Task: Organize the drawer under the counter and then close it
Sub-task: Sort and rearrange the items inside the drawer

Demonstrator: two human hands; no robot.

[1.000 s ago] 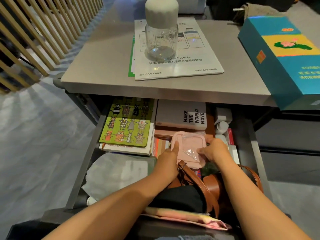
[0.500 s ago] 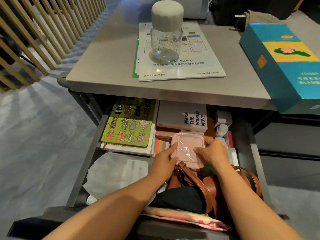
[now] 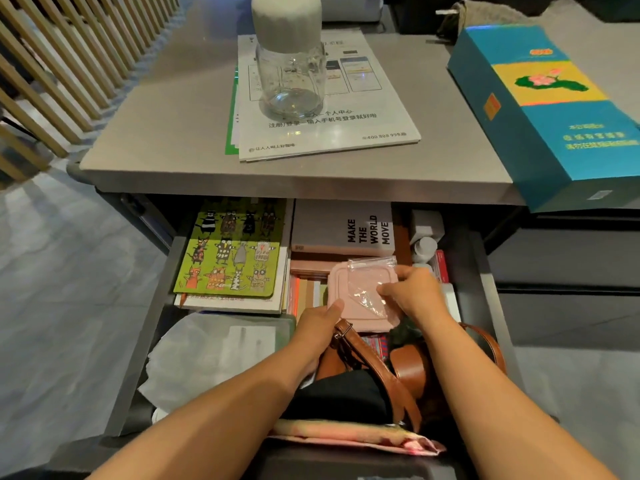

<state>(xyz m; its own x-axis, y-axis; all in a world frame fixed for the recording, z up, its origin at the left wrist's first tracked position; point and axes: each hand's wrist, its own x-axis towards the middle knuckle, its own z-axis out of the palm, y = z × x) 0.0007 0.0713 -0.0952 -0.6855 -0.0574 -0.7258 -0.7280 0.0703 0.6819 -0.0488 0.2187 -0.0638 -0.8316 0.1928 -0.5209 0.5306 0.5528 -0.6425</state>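
In the open drawer (image 3: 485, 306) under the bench (image 3: 166, 140), a pink box (image 3: 341, 289) sits in the middle-right part, on top of a stack of coloured items, with a grey book (image 3: 343, 230) just behind it and a brown leather bag (image 3: 408, 372) just in front. A clear plastic bag (image 3: 367, 296) lies across its lid. The box is between the two hands and slightly ahead of both. It is roughly square, so it has no long axis to line up, and its sides run nearly parallel to the drawer walls. The right hand (image 3: 415, 292) is the nearer one. It reaches over the right side of the box, grasping it with curled fingers that press the clear bag onto the lid. The left hand (image 3: 317, 323) meets only the near-left corner, with the thumb against the edge. Its fingers are hidden below, so I cannot tell whether it is gripping. A green notebook (image 3: 232, 251) fills the far-left part of the drawer. The box is probably being settled into place, and the right hand would do most of the steering while the left steadies the corner.
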